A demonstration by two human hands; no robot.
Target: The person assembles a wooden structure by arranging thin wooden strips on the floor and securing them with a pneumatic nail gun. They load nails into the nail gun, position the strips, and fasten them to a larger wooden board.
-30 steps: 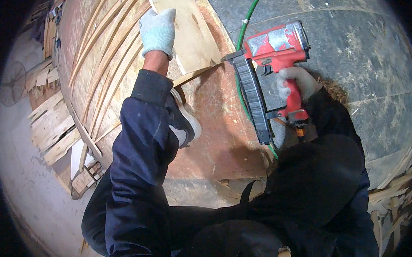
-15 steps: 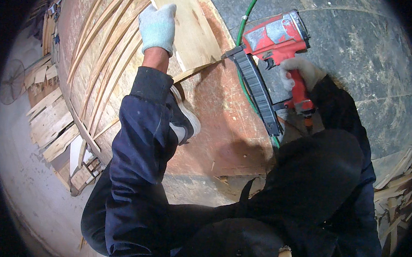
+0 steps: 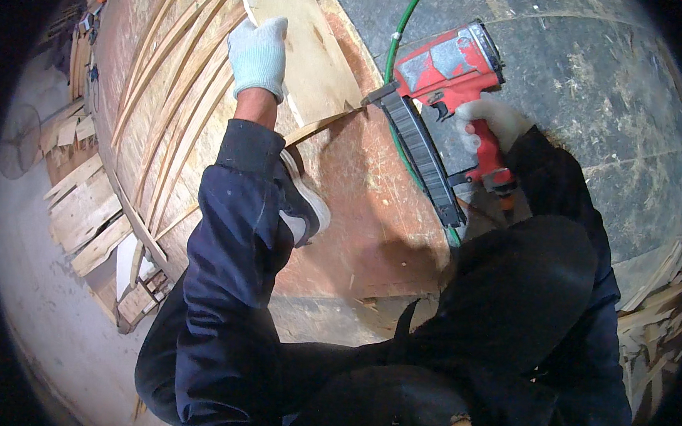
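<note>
Landmark: the wide board (image 3: 318, 65), pale wood, lying ahead of you with its near end toward you.

Left hand (image 3: 258, 58): gloved, at the board's left edge. Fingers curled in; tips hidden, so cannot tell whether they pinch the edge or just press on it.

Right hand (image 3: 496, 121): gloved, right of the board, closed around the grip of the red nail gun (image 3: 449, 72). Trigger (image 3: 441, 110) shows bare, your fingers just beside it.

Gun's nose (image 3: 374, 97) is at the board's near right corner; touching or a hair off, cannot tell. Narrow strip (image 3: 324, 126) runs along the board's near end. Your shoe (image 3: 304, 203) is on the near side of that end; thin slats (image 3: 180, 81) fan out left of the board, green hose (image 3: 407, 24) passes to its right.

Step in hand, my reading: lining up to nail that corner to the strip. Next move would call for a steady board, nose pressed square over the strip, left fingers clear, then the trigger.
</note>
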